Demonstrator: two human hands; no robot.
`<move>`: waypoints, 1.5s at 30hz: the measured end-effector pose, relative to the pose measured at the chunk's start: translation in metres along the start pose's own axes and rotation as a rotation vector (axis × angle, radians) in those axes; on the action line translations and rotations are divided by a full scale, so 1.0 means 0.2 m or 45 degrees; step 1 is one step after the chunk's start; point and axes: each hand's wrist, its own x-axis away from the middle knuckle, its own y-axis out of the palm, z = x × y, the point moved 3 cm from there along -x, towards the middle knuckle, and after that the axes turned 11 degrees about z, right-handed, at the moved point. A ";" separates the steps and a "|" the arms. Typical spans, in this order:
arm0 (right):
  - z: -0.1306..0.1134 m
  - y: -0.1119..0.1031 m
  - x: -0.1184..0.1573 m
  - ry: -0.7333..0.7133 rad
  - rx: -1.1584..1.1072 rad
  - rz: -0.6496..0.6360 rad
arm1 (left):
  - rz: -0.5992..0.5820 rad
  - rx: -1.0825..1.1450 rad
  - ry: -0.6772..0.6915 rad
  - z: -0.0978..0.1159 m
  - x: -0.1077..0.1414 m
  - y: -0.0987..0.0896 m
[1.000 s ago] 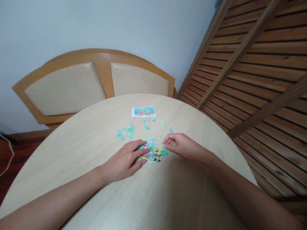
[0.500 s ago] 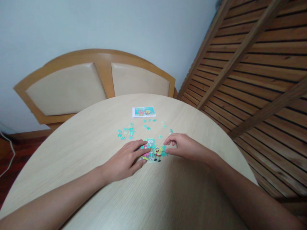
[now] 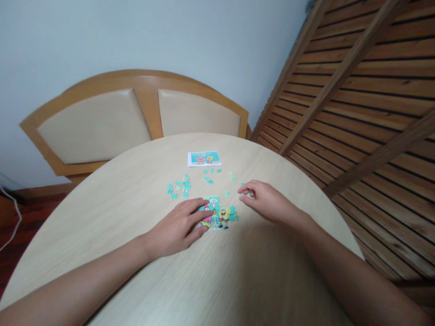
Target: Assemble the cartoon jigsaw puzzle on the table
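A partly joined jigsaw puzzle with cartoon figures on a teal ground lies near the middle of the table. My left hand rests flat across its left side, fingers spread, covering part of the pink figure. Just right of the puzzle, my right hand is over a few loose teal pieces. Its fingers are bent, with a small gap between thumb and forefinger, and I see nothing held there. A small teal piece shows by its fingertips, and a pale green piece lies to their left.
Loose puzzle pieces lie in a group beyond my left hand, with several more scattered farther back. Behind them is a picture card. A padded chair stands against the round table's far edge; a slatted wooden panel rises at right.
My right hand has moved from the puzzle's right edge, slightly away and to the right, toward the loose pieces. More of the puzzle's right end now shows. The left hand stays put.
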 end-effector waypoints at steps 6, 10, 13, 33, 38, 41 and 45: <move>0.18 -0.02 -0.04 0.097 0.156 0.171 | -0.023 -0.002 -0.011 0.00 0.00 0.00; 0.26 -0.04 -0.05 0.148 0.190 0.199 | -0.019 0.010 -0.021 0.00 0.00 0.00; 0.30 -0.05 -0.05 0.170 0.176 0.193 | -0.016 0.010 -0.020 0.00 0.00 0.00; 0.14 0.06 -0.03 -0.159 0.136 0.050 | -0.040 -0.038 0.001 -0.01 0.01 0.00; 0.09 0.08 -0.01 -0.217 0.139 0.024 | -0.036 -0.040 0.009 0.00 0.00 0.00; 0.06 0.08 -0.01 -0.269 0.133 0.016 | -0.044 -0.037 -0.004 0.00 0.00 0.01; 0.04 0.05 0.00 -0.333 0.088 0.004 | -0.054 -0.030 -0.019 0.00 0.00 0.00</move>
